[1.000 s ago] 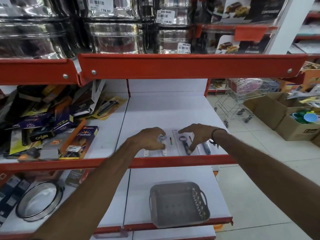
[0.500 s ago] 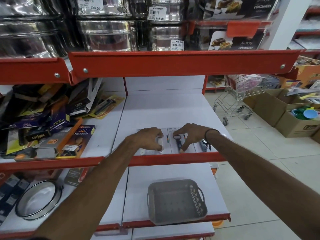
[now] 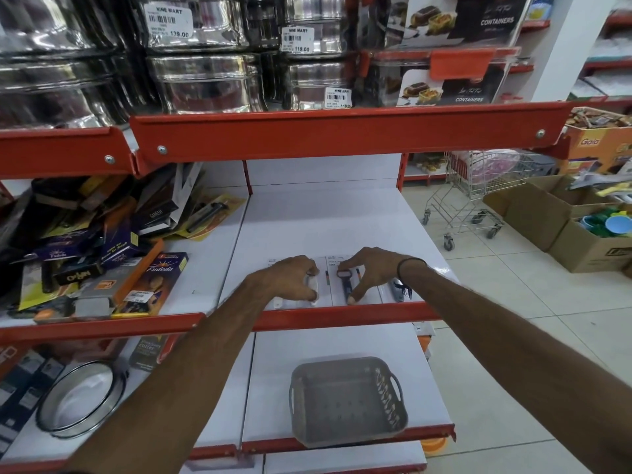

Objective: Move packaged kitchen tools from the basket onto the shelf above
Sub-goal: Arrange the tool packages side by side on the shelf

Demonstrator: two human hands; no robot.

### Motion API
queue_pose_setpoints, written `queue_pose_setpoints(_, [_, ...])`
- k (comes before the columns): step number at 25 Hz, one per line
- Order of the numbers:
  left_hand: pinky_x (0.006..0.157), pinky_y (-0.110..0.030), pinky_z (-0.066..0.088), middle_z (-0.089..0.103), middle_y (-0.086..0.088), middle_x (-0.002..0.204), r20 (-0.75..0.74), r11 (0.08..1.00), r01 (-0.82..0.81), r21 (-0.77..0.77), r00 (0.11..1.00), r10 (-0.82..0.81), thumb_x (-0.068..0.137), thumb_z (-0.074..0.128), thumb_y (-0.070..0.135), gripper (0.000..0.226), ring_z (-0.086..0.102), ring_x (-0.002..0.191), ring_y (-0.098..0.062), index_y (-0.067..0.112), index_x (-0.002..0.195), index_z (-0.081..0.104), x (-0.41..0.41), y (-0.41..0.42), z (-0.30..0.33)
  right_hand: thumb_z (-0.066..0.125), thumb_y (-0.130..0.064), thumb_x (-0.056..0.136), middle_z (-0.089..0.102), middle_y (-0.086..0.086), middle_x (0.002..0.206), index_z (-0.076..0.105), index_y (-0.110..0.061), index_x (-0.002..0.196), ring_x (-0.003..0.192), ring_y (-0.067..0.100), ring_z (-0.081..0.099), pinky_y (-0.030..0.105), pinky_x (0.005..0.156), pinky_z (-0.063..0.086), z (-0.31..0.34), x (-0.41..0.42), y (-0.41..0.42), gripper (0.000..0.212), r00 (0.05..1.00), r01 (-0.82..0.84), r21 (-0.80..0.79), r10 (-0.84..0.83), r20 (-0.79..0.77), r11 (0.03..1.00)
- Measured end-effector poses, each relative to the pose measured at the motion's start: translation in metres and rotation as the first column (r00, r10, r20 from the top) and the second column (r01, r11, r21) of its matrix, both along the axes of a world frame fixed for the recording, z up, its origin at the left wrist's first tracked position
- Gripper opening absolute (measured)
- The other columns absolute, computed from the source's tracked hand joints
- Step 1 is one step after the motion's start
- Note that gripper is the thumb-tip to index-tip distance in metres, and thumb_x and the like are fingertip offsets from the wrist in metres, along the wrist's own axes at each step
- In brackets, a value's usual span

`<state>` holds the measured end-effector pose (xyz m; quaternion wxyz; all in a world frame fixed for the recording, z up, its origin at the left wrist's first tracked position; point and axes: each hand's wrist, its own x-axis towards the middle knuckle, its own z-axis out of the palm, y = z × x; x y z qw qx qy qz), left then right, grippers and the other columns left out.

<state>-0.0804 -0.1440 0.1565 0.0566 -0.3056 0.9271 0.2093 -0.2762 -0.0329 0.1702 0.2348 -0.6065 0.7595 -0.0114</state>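
Two hands [image 3: 328, 280], flat carded tools [image 3: 345, 285], perforated basket [image 3: 345, 401]

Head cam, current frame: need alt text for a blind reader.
Both bare hands, left hand and right hand, press flat white-carded kitchen tool packages onto a white shelf with a red front edge. An empty grey plastic basket sits on the shelf below. Stacked steel containers fill the shelf above.
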Motion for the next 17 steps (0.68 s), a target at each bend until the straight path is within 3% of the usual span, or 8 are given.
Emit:
queue_pose_setpoints(5, [0.100, -0.028, 0.036, 0.046, 0.000, 0.151, -0.001, 1.000, -0.007, 0.006, 1.000, 0.007, 0.079, 0.077, 0.035, 0.070, 0.047, 0.134, -0.021, 0.020, 0.141, 0.048, -0.001, -0.002, -0.001, 0.084, -0.049, 0.067, 0.036, 0.001, 0.156, 0.047, -0.030, 0.143, 0.142, 0.026, 0.034, 0.040, 0.115, 0.028, -0.001, 0.002, 0.001, 0.087, 1.000, 0.004, -0.010, -0.004, -0.006, 1.000])
queue_pose_setpoints(11, [0.101, -0.037, 0.048, 0.050, -0.004, 0.140, 0.073, 0.997, 0.002, -0.080, 0.997, 0.004, 0.076, 0.076, 0.043, 0.069, 0.054, 0.122, -0.023, 0.018, 0.135, 0.050, -0.010, -0.001, -0.001, 0.084, -0.045, 0.070, 0.034, 0.002, 0.157, 0.045, -0.027, 0.145, 0.142, 0.026, 0.033, 0.041, 0.116, 0.028, 0.001, 0.004, 0.001, 0.086, 1.000, -0.009, -0.003, 0.009, -0.002, 1.000])
queue_pose_setpoints(15, [0.091, -0.030, 0.045, 0.047, -0.006, 0.143, -0.073, 0.994, 0.004, -0.111, 0.997, -0.012, 0.078, 0.074, 0.044, 0.071, 0.055, 0.120, -0.023, 0.016, 0.138, 0.047, -0.024, 0.007, 0.001, 0.087, -0.048, 0.064, 0.034, 0.000, 0.158, 0.041, -0.026, 0.148, 0.145, 0.024, 0.032, 0.041, 0.118, 0.024, 0.015, -0.005, 0.010, 0.098, 0.999, -0.002, -0.046, 0.003, 0.036, 0.999])
queue_pose_setpoints(17, [0.095, -0.032, 0.045, 0.051, -0.004, 0.145, -0.110, 0.994, 0.029, -0.108, 0.993, -0.041, 0.077, 0.072, 0.051, 0.074, 0.055, 0.122, -0.024, 0.019, 0.139, 0.049, -0.032, 0.015, 0.001, 0.087, -0.048, 0.064, 0.038, 0.002, 0.156, 0.043, -0.024, 0.146, 0.143, 0.025, 0.034, 0.041, 0.117, 0.026, 0.023, -0.022, 0.018, 0.095, 1.000, 0.017, -0.037, -0.017, 0.009, 0.999])
